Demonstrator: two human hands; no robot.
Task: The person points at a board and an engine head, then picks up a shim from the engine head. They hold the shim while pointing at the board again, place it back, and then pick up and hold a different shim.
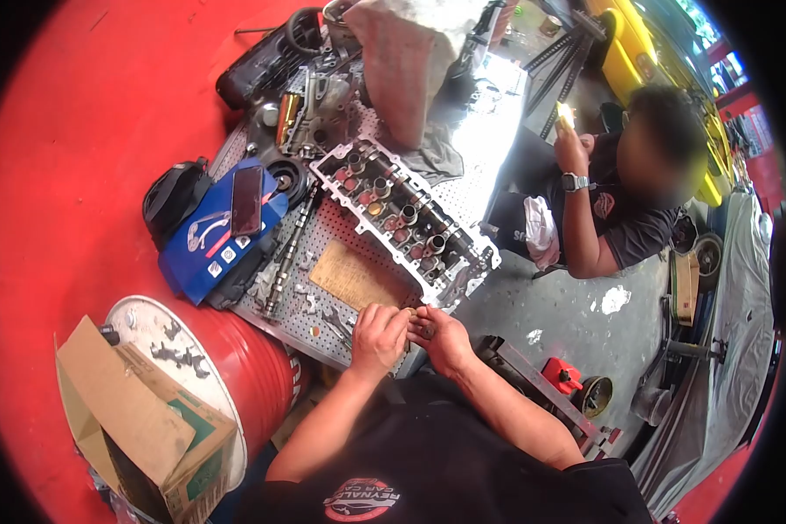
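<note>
My left hand (378,339) and my right hand (445,341) meet over the near edge of the perforated metal bench top. The left fingers are pinched together, touching the right fingertips. My right hand is turned partly palm up with its fingers curled, and a small dark round part (427,332) shows against them. What the left fingers hold is too small to make out. Just beyond my hands lies an engine cylinder head (402,218), its valve gear facing up. Left of it are a brown cardboard sheet (358,275), a camshaft (284,266) and wrenches (330,323).
A phone (246,201) rests on a blue box (196,236). Engine parts and a cloth (410,61) crowd the bench's far end. At left stands a red drum (258,367) with an open carton (162,428). A co-worker (620,192) sits at right, holding a light.
</note>
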